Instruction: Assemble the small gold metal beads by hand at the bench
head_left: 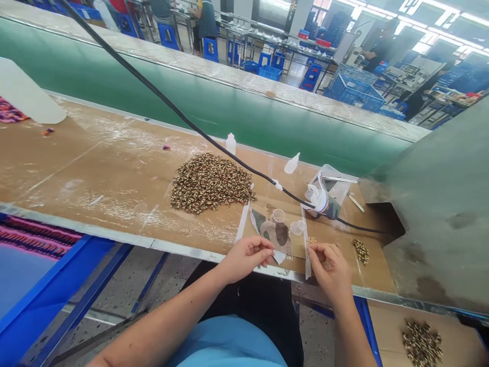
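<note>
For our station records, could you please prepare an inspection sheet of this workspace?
Surface: brown tabletop, scuffed, with whitish smears.
Job's things: heap of small gold-and-dark pieces; camouflage-patterned patch near the left fingers.
Clutter: white bottles; clear cups.
Fingers: left and right fingers curled toward thumbs; anything held is too small to tell.
Cables: black cable slanting across the view.
Surroundings: green strip; blue stools and people beyond.
</note>
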`<state>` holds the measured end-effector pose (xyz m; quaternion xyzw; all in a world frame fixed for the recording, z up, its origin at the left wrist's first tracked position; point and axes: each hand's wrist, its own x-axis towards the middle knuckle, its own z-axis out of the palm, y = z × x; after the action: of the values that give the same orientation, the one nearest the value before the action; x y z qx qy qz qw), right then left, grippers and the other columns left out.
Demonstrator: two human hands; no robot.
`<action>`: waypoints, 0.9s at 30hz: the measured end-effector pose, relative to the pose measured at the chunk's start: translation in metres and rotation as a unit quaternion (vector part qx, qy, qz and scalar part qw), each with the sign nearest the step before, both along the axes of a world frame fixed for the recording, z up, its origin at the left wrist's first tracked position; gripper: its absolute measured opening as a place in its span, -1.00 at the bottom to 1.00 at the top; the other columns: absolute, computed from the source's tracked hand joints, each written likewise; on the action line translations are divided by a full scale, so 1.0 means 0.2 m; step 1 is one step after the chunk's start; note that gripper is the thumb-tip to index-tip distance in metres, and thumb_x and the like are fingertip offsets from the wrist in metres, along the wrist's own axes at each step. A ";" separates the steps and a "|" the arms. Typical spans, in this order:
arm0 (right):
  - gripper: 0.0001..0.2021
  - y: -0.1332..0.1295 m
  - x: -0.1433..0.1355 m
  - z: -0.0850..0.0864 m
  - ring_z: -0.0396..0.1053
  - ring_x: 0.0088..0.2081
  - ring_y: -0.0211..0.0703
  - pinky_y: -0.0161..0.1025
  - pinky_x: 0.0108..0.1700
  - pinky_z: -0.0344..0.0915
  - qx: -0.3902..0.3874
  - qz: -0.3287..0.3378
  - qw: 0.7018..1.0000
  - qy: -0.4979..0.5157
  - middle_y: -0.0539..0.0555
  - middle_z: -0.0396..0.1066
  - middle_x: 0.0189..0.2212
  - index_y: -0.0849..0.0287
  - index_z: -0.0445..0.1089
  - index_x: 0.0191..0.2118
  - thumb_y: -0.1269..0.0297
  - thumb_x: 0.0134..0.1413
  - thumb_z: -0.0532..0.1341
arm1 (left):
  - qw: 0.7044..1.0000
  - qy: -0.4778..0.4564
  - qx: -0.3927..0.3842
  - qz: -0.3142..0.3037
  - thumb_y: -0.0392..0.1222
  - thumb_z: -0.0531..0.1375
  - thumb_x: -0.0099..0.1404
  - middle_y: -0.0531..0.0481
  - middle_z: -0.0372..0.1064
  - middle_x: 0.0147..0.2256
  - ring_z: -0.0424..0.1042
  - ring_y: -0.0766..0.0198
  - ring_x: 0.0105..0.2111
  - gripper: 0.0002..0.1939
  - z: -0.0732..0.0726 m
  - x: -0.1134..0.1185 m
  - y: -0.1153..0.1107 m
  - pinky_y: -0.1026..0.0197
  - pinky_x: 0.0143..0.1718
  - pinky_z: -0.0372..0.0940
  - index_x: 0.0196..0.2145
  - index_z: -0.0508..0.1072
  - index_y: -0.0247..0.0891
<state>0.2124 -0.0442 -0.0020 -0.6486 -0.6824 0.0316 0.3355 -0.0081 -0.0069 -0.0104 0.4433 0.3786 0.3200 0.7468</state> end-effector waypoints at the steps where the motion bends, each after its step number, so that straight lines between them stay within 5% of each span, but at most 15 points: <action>1: -0.79 0.00 -0.04 0.01 0.28 -0.48 -0.26 -0.28 -0.39 0.20 0.005 0.023 0.999 0.023 0.00 0.38 -0.50 0.13 0.39 -0.43 0.15 0.12 0.13 | 1.000 0.001 -0.006 -0.002 -0.03 0.28 0.06 0.02 0.38 -0.52 0.32 0.39 -0.54 -0.69 0.00 0.00 0.01 0.30 -0.45 0.23 -0.34 0.44 -0.34; 8: -0.90 0.03 -0.28 -0.01 0.32 -0.41 -0.27 -0.33 -0.41 0.28 0.019 0.138 0.986 0.088 0.02 0.38 -0.45 0.12 0.41 -0.37 0.27 0.11 0.17 | 0.999 -0.015 -0.035 -0.006 -0.06 0.27 0.04 0.10 0.32 -0.62 0.24 0.47 -0.62 -0.72 0.01 0.01 0.04 0.37 -0.58 0.07 -0.39 0.44 -0.36; 27: -0.87 0.02 -0.31 -0.06 0.38 -0.34 -0.25 -0.31 -0.33 0.34 0.062 0.157 0.982 0.084 0.04 0.40 -0.37 0.10 0.43 -0.23 0.37 0.12 0.16 | 0.997 -0.031 -0.066 0.030 -0.07 0.33 -0.05 0.15 0.29 -0.68 0.25 0.48 -0.63 -0.69 0.02 0.01 0.03 0.38 -0.58 0.06 -0.45 0.36 -0.34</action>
<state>0.1500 -0.0395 -0.0133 -0.5067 -0.7455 0.0959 0.4222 -0.0052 -0.0017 -0.0056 0.3713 0.3891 0.3300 0.7758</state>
